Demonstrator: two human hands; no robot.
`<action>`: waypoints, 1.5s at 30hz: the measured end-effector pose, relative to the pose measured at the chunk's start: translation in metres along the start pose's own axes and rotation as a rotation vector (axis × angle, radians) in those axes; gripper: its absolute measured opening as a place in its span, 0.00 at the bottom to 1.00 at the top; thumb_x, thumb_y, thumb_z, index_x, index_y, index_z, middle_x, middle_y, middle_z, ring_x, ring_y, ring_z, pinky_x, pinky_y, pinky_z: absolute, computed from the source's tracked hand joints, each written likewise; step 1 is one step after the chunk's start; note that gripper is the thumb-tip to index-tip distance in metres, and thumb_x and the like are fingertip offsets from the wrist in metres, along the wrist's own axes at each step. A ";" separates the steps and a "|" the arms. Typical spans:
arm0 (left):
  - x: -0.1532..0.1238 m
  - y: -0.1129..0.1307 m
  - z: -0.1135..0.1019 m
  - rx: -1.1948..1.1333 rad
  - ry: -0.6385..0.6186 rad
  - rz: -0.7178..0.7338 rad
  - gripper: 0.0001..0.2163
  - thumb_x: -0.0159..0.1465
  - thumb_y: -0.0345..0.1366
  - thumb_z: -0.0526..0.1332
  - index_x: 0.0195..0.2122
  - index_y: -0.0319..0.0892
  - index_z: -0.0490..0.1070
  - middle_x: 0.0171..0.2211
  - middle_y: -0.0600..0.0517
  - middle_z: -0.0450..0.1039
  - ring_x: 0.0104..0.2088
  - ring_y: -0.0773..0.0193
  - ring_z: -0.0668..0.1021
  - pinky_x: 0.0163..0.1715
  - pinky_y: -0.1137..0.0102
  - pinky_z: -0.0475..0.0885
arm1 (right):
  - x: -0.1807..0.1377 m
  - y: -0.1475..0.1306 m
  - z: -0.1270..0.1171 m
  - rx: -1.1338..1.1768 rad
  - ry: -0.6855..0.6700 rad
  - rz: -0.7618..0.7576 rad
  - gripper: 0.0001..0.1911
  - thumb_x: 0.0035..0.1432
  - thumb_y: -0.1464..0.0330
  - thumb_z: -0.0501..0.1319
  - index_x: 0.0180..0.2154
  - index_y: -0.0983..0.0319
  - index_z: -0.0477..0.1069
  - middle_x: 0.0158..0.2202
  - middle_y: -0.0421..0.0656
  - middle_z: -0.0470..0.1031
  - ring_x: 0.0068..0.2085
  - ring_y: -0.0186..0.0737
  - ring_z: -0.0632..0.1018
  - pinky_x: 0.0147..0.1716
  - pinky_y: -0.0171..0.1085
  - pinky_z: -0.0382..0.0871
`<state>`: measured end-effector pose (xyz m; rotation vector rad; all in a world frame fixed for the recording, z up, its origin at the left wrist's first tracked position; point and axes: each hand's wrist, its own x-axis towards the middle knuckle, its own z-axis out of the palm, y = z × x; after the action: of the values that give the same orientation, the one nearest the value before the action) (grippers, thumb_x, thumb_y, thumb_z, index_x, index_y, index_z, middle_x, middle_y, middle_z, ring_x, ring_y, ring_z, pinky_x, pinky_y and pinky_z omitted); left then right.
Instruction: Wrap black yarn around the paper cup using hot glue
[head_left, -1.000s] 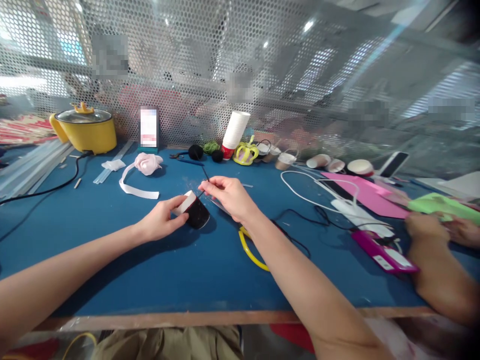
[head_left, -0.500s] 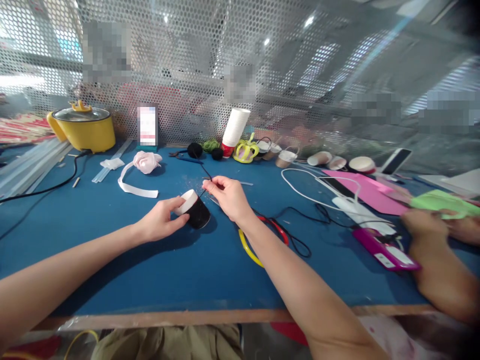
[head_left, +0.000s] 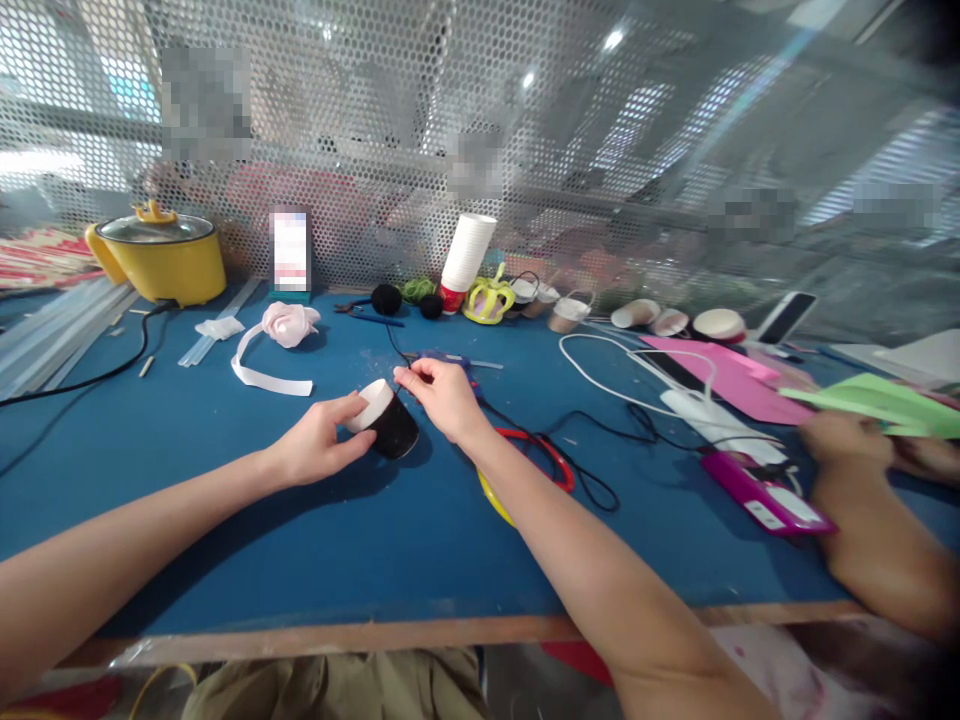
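Note:
My left hand (head_left: 319, 440) is closed around a paper cup (head_left: 395, 430) that lies tilted, its white rim towards me on the left. Black yarn covers most of the cup's side. Just above it, my right hand (head_left: 442, 395) pinches a strand of black yarn (head_left: 397, 345) between thumb and fingertips. The strand runs from the cup through the pinch and on towards the back, where a ball of black yarn (head_left: 386, 299) lies. Behind the right hand, a blue glue gun (head_left: 450, 358) is partly hidden.
A yellow pot (head_left: 161, 262) stands at the back left, near a white ribbon roll (head_left: 289, 325). Stacked paper cups (head_left: 469, 255) lean at the back. Red and yellow tubing (head_left: 566, 470) lies under my right forearm. Further right are a purple power strip (head_left: 765, 495) and another person's hand (head_left: 847, 440).
My right hand has shifted slightly left and down with the yarn, and more of the glue gun shows behind it. The other person's green sheet has moved left.

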<state>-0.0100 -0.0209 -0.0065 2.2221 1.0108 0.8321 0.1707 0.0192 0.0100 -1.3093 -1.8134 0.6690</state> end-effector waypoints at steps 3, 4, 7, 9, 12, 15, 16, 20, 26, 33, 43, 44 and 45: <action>0.000 -0.002 0.000 0.005 0.006 0.010 0.09 0.59 0.37 0.52 0.29 0.36 0.66 0.25 0.54 0.64 0.28 0.68 0.65 0.34 0.71 0.65 | 0.001 0.001 0.002 -0.010 -0.005 0.000 0.16 0.51 0.58 0.56 0.19 0.62 0.62 0.16 0.35 0.60 0.20 0.30 0.60 0.19 0.31 0.53; 0.000 -0.002 0.000 0.002 0.005 0.010 0.10 0.59 0.37 0.52 0.30 0.36 0.66 0.25 0.54 0.64 0.28 0.68 0.65 0.35 0.71 0.65 | 0.001 0.001 0.003 -0.012 -0.008 0.000 0.16 0.51 0.59 0.56 0.19 0.62 0.62 0.16 0.35 0.60 0.20 0.30 0.61 0.19 0.31 0.54; 0.000 -0.001 0.000 -0.018 -0.001 0.003 0.09 0.59 0.37 0.52 0.31 0.36 0.67 0.26 0.54 0.65 0.29 0.67 0.67 0.37 0.69 0.66 | 0.001 0.000 0.004 -0.011 -0.018 0.000 0.16 0.51 0.59 0.55 0.19 0.62 0.61 0.16 0.35 0.60 0.20 0.30 0.60 0.20 0.32 0.54; 0.000 0.000 0.000 -0.031 -0.003 -0.002 0.09 0.58 0.37 0.53 0.32 0.36 0.67 0.27 0.53 0.67 0.30 0.66 0.68 0.39 0.69 0.66 | 0.001 -0.001 0.005 -0.009 -0.025 0.000 0.17 0.51 0.59 0.55 0.18 0.61 0.60 0.16 0.35 0.59 0.20 0.30 0.60 0.21 0.32 0.54; 0.000 0.000 0.000 -0.046 -0.005 -0.002 0.09 0.58 0.37 0.53 0.33 0.36 0.68 0.27 0.53 0.68 0.31 0.65 0.69 0.42 0.67 0.66 | 0.000 -0.003 0.006 -0.003 -0.035 0.003 0.18 0.51 0.58 0.56 0.17 0.61 0.59 0.16 0.35 0.58 0.21 0.31 0.60 0.22 0.33 0.54; 0.000 0.000 0.000 -0.055 -0.002 0.000 0.10 0.57 0.37 0.53 0.33 0.36 0.68 0.28 0.53 0.69 0.32 0.64 0.70 0.44 0.66 0.66 | -0.001 -0.003 0.008 0.004 -0.038 0.011 0.18 0.51 0.57 0.55 0.18 0.60 0.59 0.16 0.35 0.58 0.21 0.31 0.61 0.22 0.33 0.54; 0.000 -0.001 0.001 -0.061 0.002 -0.001 0.10 0.57 0.37 0.54 0.34 0.36 0.68 0.28 0.53 0.69 0.32 0.64 0.70 0.44 0.65 0.66 | -0.001 -0.003 0.008 0.006 -0.034 0.016 0.17 0.51 0.57 0.55 0.18 0.60 0.58 0.17 0.35 0.59 0.21 0.31 0.61 0.22 0.33 0.55; -0.001 -0.003 0.002 -0.139 0.021 -0.013 0.11 0.57 0.37 0.55 0.36 0.37 0.68 0.31 0.51 0.70 0.35 0.62 0.71 0.45 0.64 0.66 | -0.005 0.000 0.011 0.017 -0.021 0.040 0.15 0.53 0.57 0.53 0.22 0.60 0.57 0.19 0.35 0.60 0.22 0.32 0.63 0.23 0.32 0.56; -0.003 -0.006 0.003 -0.202 0.019 0.046 0.11 0.58 0.37 0.53 0.38 0.36 0.67 0.33 0.50 0.70 0.38 0.61 0.71 0.50 0.62 0.63 | -0.013 0.000 0.012 -0.002 -0.066 0.065 0.15 0.57 0.57 0.47 0.26 0.60 0.58 0.20 0.35 0.61 0.23 0.32 0.65 0.22 0.32 0.57; -0.002 0.003 0.000 -0.245 -0.020 -0.058 0.09 0.56 0.38 0.55 0.33 0.37 0.66 0.28 0.53 0.67 0.32 0.64 0.69 0.39 0.68 0.67 | -0.019 -0.008 0.015 -0.100 -0.015 0.050 0.13 0.59 0.60 0.46 0.25 0.59 0.54 0.22 0.37 0.61 0.26 0.35 0.66 0.27 0.34 0.57; -0.001 0.015 0.005 -0.264 0.040 -0.290 0.11 0.54 0.41 0.54 0.30 0.36 0.65 0.21 0.58 0.58 0.22 0.71 0.60 0.22 0.75 0.57 | -0.035 -0.018 0.029 -0.445 0.101 -0.150 0.11 0.60 0.62 0.45 0.28 0.60 0.55 0.29 0.43 0.63 0.30 0.39 0.67 0.28 0.36 0.59; -0.001 0.014 0.006 -0.269 0.041 -0.285 0.11 0.54 0.41 0.54 0.30 0.36 0.65 0.21 0.58 0.58 0.22 0.71 0.60 0.22 0.75 0.57 | -0.036 -0.018 0.028 -0.457 0.099 -0.153 0.11 0.60 0.62 0.45 0.28 0.60 0.55 0.29 0.43 0.63 0.30 0.39 0.68 0.28 0.36 0.60; -0.001 0.013 0.006 -0.271 0.039 -0.280 0.11 0.54 0.41 0.54 0.29 0.36 0.64 0.21 0.58 0.58 0.22 0.71 0.60 0.22 0.75 0.56 | -0.036 -0.018 0.027 -0.460 0.098 -0.155 0.11 0.60 0.62 0.45 0.28 0.60 0.56 0.29 0.43 0.63 0.30 0.39 0.67 0.28 0.36 0.60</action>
<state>-0.0004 -0.0306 -0.0014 1.7948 1.1237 0.8330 0.1441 -0.0196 -0.0011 -1.4399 -2.0342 0.0994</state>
